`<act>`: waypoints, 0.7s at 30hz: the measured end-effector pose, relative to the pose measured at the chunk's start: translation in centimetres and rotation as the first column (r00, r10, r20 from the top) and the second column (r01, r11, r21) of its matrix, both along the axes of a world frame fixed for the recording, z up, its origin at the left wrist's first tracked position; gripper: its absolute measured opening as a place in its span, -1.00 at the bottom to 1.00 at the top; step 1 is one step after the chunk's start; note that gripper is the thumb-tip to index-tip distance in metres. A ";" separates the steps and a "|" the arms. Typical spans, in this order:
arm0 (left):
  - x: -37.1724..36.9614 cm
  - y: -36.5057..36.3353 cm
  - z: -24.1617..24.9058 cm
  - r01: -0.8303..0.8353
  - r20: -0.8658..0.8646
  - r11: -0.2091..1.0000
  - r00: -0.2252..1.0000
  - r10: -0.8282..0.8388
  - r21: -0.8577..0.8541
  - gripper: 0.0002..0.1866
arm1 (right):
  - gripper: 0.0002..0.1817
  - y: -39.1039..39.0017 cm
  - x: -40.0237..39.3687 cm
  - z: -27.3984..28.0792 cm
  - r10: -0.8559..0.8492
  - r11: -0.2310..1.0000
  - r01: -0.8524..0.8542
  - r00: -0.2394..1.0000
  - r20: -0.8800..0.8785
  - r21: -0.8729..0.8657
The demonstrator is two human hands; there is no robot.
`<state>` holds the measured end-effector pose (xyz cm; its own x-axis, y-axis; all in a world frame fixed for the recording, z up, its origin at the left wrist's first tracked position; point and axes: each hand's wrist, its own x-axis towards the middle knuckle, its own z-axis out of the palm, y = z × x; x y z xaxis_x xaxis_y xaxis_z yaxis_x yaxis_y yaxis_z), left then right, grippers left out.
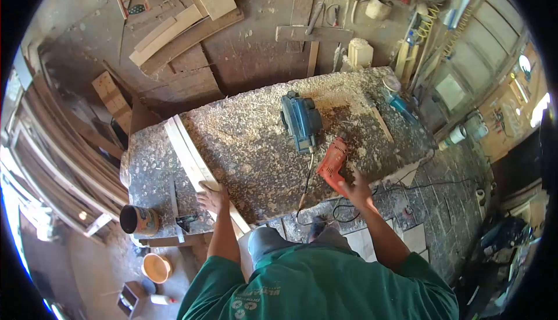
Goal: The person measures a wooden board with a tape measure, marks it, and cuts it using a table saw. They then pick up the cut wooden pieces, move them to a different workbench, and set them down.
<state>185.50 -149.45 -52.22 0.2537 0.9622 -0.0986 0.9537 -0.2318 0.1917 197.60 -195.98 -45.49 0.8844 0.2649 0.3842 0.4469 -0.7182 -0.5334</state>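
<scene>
Two pale wooden strips (187, 153) lie side by side, slanting across the left part of a shavings-covered workbench (256, 172). My left hand (213, 197) is closed over them near their front end, fingers curled around the far edge. A red power drill (332, 160) lies on the bench to the right, its handle toward me. At that handle is my right hand (357, 191), thumb on one side and fingers on the other; the palm side is hidden. Just beyond the drill stands a blue electric planer (301, 121) with a cord.
Left on the bench are a tin can (138, 220) and a try square (174, 198). A blue tool (401, 108) and a thin stick (382, 125) lie right. Boards (168, 34) lean behind. A power cord (418, 186) trails at the right; an orange basin (157, 268) sits below.
</scene>
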 end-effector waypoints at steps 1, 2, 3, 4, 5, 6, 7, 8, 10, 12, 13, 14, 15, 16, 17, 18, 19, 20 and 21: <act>0.4 -0.3 0.0 0.002 0.001 1.000 1.000 -0.002 0.006 0.01 | -0.06 0.8 1.1 1.2 0.033 0.996 -0.037 0.998 -0.044 -0.080; 0.3 -0.1 -0.3 -0.002 0.007 1.000 1.000 0.002 0.013 0.00 | 0.03 1.9 1.8 2.3 0.070 0.984 -0.082 0.994 -0.084 -0.159; 0.1 -0.1 -0.5 -0.009 0.010 1.000 1.000 0.009 0.022 -0.01 | 0.11 2.8 2.3 3.1 0.106 0.963 -0.133 0.986 -0.127 -0.234; 0.1 -0.4 0.1 0.000 -0.009 1.000 1.000 0.000 0.024 -0.03 | 0.16 3.3 2.8 2.9 0.077 0.970 -0.118 0.978 -0.192 -0.212; 0.4 -0.4 0.3 0.012 -0.025 0.999 1.000 -0.011 0.038 -0.05 | 0.21 3.8 2.8 2.3 0.051 0.977 -0.102 0.964 -0.259 -0.188; 0.6 -0.5 0.2 0.020 -0.042 0.999 0.999 -0.018 0.050 -0.06 | 0.26 4.4 2.5 1.5 0.031 0.981 -0.091 0.944 -0.327 -0.169; 0.5 -0.7 0.1 0.008 -0.055 0.998 0.998 -0.004 0.061 -0.07 | 0.28 4.5 2.6 1.3 0.043 0.994 -0.075 0.929 -0.368 -0.074; 1.0 -1.4 3.1 -0.005 -0.055 0.998 0.998 0.001 -0.065 -0.14 | 0.29 4.5 2.9 0.7 0.093 0.996 -0.093 0.905 -0.414 0.020; 1.0 -0.8 -0.8 -0.044 0.136 0.998 0.989 0.050 -0.043 -0.20 | 0.27 2.7 4.3 -3.1 0.268 0.963 -0.267 0.951 -0.152 0.032; 0.4 -0.3 -2.8 0.013 0.157 1.000 0.988 -0.012 -0.007 -0.20 | 0.21 0.7 6.1 -3.2 0.400 0.915 -0.403 0.896 -0.193 0.026; 0.1 -0.9 -0.8 0.062 0.219 0.998 0.974 -0.060 -0.003 -0.17 | 0.17 -0.5 6.7 -2.5 0.416 0.905 -0.424 0.864 -0.282 0.035; 0.2 -1.5 4.1 -0.037 0.205 0.990 0.977 0.065 -0.135 -0.13 | 0.13 -1.0 8.4 -2.5 0.570 0.821 -0.563 0.797 -0.199 0.094; 0.3 -1.3 1.7 -0.053 0.240 0.997 0.968 0.066 -0.059 -0.09 | 0.11 -1.0 10.0 -2.1 0.670 0.742 -0.657 0.724 -0.166 0.133; 0.1 -1.3 2.2 -0.065 0.240 0.996 0.968 0.078 -0.064 -0.08 | 0.10 0.4 10.6 -1.8 0.724 0.689 -0.711 0.670 -0.165 0.142; 0.0 -1.5 3.5 -0.058 0.241 0.996 0.968 0.073 -0.067 -0.07 | 0.08 1.8 11.0 -1.4 0.736 0.674 -0.727 0.646 -0.202 0.129; -0.2 -1.5 4.3 -0.053 0.230 0.995 0.971 0.070 -0.079 -0.06 | 0.06 3.5 11.2 -1.2 0.745 0.660 -0.742 0.625 -0.234 0.120; -0.4 -1.4 4.5 -0.040 0.223 0.995 0.973 0.059 -0.089 -0.05 | 0.04 4.9 11.3 -1.2 0.756 0.642 -0.759 0.603 -0.255 0.108; -0.3 -1.4 3.6 -0.055 0.236 0.997 0.969 0.068 -0.062 -0.03 | 0.03 6.1 11.3 -1.4 0.772 0.617 -0.781 0.576 -0.269 0.097; -0.5 -1.4 3.7 -0.060 0.237 0.996 0.969 0.073 -0.062 -0.03 | 0.01 7.4 11.2 -1.3 0.786 0.592 -0.801 0.550 -0.284 0.087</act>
<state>184.97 -150.88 -48.51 0.2116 0.9727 -0.0952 0.8918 -0.1523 0.4259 208.82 -188.58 -46.83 0.3648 0.9206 0.1392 0.6948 -0.1696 -0.6989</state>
